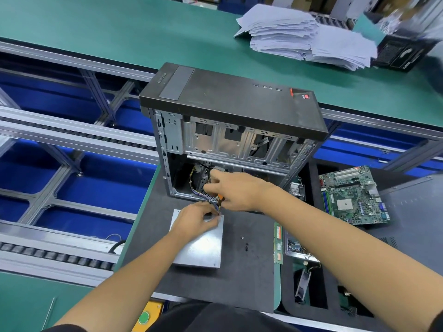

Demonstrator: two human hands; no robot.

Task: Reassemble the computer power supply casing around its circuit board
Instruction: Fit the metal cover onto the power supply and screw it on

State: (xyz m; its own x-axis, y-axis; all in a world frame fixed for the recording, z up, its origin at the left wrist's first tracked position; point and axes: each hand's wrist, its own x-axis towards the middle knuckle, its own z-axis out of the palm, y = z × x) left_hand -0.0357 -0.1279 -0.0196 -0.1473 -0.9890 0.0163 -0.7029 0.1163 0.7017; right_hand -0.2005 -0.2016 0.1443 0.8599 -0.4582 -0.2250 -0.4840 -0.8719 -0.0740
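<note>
A silver metal power supply casing [200, 245] lies flat on a dark mat in front of me. My left hand [195, 218] rests on its far corner, fingers pinched at the casing's edge. My right hand [236, 190] grips a screwdriver with an orange and black handle [220, 200], its tip pointing down at that same corner. A bundle of coloured power supply wires [203, 188] runs from the casing's far end into the open computer tower [227, 121] standing just behind. The circuit board inside the casing is hidden.
Loose screws [245, 245] lie on the dark mat [249, 271] to the right of the casing. A green motherboard [354, 195], a memory stick [278, 243], a screw tray [294, 248] and a fan [303, 283] sit to the right. Paper stacks [304, 37] lie on the far green table. A roller conveyor [60, 255] runs on the left.
</note>
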